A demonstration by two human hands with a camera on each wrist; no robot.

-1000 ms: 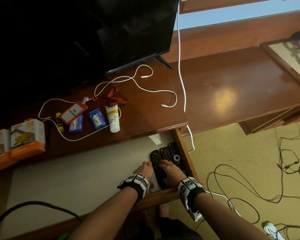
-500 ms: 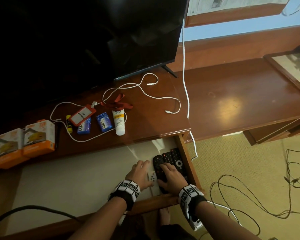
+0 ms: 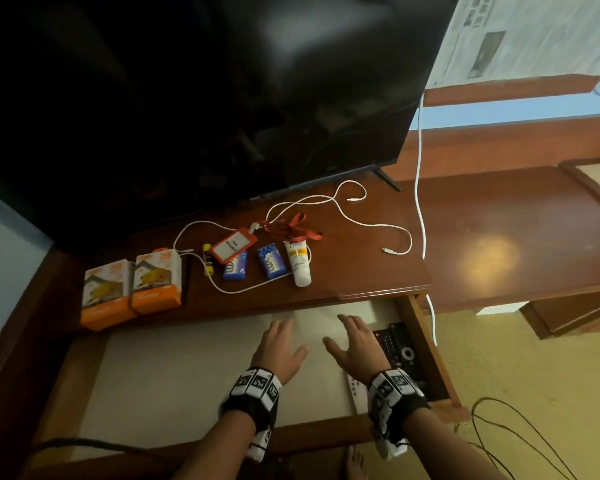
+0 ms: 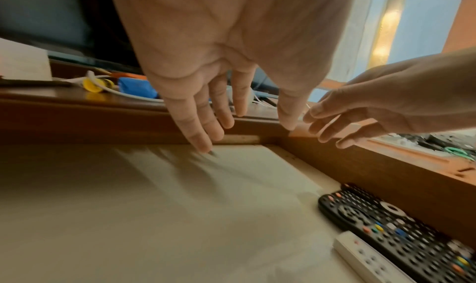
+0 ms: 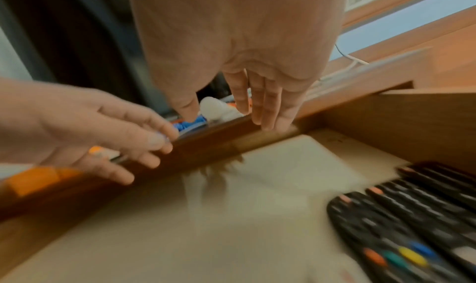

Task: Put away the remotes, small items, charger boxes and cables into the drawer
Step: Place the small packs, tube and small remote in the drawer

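Observation:
The drawer (image 3: 426, 344) stands open with a pale liner. Two black remotes (image 3: 400, 348) (image 4: 399, 232) (image 5: 412, 216) and a white remote (image 3: 355, 393) (image 4: 368, 257) lie along its right side. My left hand (image 3: 280, 341) (image 4: 219, 114) and right hand (image 3: 355, 342) (image 5: 257, 108) hover side by side over the liner near the desk edge, fingers straight, holding nothing. On the desk above lie two orange-white charger boxes (image 3: 132, 289), a yellow stick (image 3: 207, 259), a red badge holder (image 3: 233, 245), two blue packets (image 3: 271, 261), a white tube (image 3: 298, 263) and a white cable (image 3: 361, 209).
A large dark TV (image 3: 205, 98) stands over the back of the desk. A white cord (image 3: 420, 168) hangs past the drawer's right corner. Black cables (image 3: 499, 427) lie on the floor at right, and a lower wooden surface (image 3: 516, 244) extends right.
Both hands have let go of the remotes and moved forward and up toward the desk edge. The white remote now lies uncovered beside the black ones. The head view has tilted upward.

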